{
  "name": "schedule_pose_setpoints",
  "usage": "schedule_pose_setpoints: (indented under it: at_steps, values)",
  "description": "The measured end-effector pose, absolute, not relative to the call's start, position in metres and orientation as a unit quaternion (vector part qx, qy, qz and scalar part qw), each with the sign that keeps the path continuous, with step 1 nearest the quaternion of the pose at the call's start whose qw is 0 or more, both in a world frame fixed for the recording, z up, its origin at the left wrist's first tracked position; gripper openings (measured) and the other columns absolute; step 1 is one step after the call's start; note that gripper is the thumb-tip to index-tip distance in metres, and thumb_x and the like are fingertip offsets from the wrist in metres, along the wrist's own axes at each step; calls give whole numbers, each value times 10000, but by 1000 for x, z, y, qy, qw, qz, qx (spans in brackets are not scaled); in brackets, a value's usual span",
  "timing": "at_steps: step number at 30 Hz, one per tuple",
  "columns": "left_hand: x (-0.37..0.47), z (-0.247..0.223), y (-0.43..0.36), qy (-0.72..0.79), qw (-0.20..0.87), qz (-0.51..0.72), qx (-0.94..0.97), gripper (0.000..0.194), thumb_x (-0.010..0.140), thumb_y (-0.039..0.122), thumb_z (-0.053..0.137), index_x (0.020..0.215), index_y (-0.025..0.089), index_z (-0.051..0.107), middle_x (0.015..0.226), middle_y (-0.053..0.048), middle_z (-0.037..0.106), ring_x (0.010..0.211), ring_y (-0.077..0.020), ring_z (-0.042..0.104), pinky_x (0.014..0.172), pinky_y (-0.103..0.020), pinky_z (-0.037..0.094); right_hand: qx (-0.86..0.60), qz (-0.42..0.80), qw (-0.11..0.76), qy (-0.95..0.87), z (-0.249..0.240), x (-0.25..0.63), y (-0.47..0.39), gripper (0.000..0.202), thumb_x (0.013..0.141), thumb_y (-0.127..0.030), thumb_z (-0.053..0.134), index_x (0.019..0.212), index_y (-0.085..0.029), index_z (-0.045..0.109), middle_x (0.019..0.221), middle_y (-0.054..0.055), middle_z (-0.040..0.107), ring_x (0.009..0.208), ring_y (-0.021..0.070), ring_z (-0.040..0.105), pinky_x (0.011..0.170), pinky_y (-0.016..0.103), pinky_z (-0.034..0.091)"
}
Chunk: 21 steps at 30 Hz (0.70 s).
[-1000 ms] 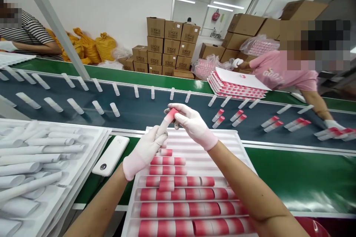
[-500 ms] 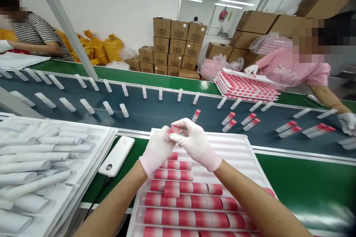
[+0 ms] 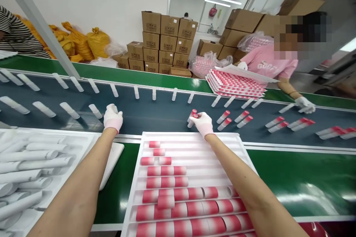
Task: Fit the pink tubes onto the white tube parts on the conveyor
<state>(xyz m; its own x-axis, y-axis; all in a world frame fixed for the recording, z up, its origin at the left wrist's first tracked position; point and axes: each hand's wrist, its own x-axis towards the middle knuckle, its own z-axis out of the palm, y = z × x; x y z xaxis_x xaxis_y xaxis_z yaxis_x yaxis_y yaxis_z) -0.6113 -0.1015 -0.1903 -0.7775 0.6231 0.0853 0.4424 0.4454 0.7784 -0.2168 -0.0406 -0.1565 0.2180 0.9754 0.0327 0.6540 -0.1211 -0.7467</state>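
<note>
The right hand, in a white glove, reaches over the dark belt with its thumb and fingers pinching the red end of a tube. That tube lies at the fingertips, on the left of the hand, with its white lower part showing below them; whether its base touches the belt cannot be told. A second red-topped tube stands just behind it, and more red-topped tubes stand on the belt to the right.

The left hand, also gloved, is over the belt well apart from the right one. Its fingers are curled and turned away, so I cannot tell whether they grasp anything. A white tube is just beside it on the left.

Between the forearms is a white grooved tray, holding rows of red-and-white pieces; one short piece lies on top of the others. A white device lies on the green counter, partly behind the left forearm. Across the belt, a co-worker in a pink shirt sits by stacked trays.
</note>
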Motion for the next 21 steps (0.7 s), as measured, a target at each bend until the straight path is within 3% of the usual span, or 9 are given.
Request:
schedule_pose_setpoints:
  at_steps: [3,6,9,11,14,17,19,21]
  values:
    - [-604,-196,-107,827,132,448,311,270,791,183,685,1047,175,598,1026,-127,674,1107,-319,642,1089,-523,431,-679,207,340,-617,-145,-214,-68,498,736,-386,780,1158,-147,667,1120,123,709,1007,258,676,918,370,514]
    - [-587,-191,-123,794,153,489,327,226,878,269,622,1089,196,588,1034,-93,674,1091,-267,647,1072,-462,460,-496,221,307,-781,-139,-231,-110,337,898,-319,633,1208,-188,664,1151,100,683,991,222,658,924,354,512]
    - [-558,-177,-151,736,214,535,355,335,995,395,445,1281,234,512,1040,-61,657,982,-200,679,906,-372,568,-265,220,172,-923,-138,-267,-142,387,976,-176,484,1339,-231,606,1160,97,654,971,212,622,850,335,510]
    - [-539,-165,-177,668,300,579,358,436,1016,495,370,1374,258,448,1001,-43,620,836,-161,673,736,-309,590,-201,172,79,-961,-136,-292,-151,470,953,-88,461,1370,-264,588,1136,94,635,899,208,593,769,318,484]
    - [-516,-150,-217,584,407,610,349,524,948,580,504,1349,244,482,928,-16,569,690,-115,583,578,-220,513,-203,148,11,-968,-134,-316,-147,388,887,-43,518,1168,-240,701,1039,94,643,824,213,569,700,311,444]
    - [-500,-139,-246,606,426,562,367,438,849,510,680,1132,198,559,788,21,533,622,-99,500,508,-178,418,-241,171,24,-955,-132,-320,-138,146,898,-122,584,930,-166,720,936,102,657,841,230,587,730,337,465]
    - [-488,-132,-256,630,428,518,389,336,847,482,682,938,197,529,686,52,468,557,-86,424,476,-173,362,-279,210,91,-933,-127,-315,-136,192,949,-173,535,1062,-145,688,966,99,662,857,209,607,756,332,495]
    - [-475,-122,-260,626,450,485,412,344,871,476,643,810,207,437,629,70,399,514,-75,344,459,-176,311,-306,338,232,-859,-116,-307,-139,360,993,-230,466,1331,-158,566,1050,86,658,839,170,621,748,310,526]
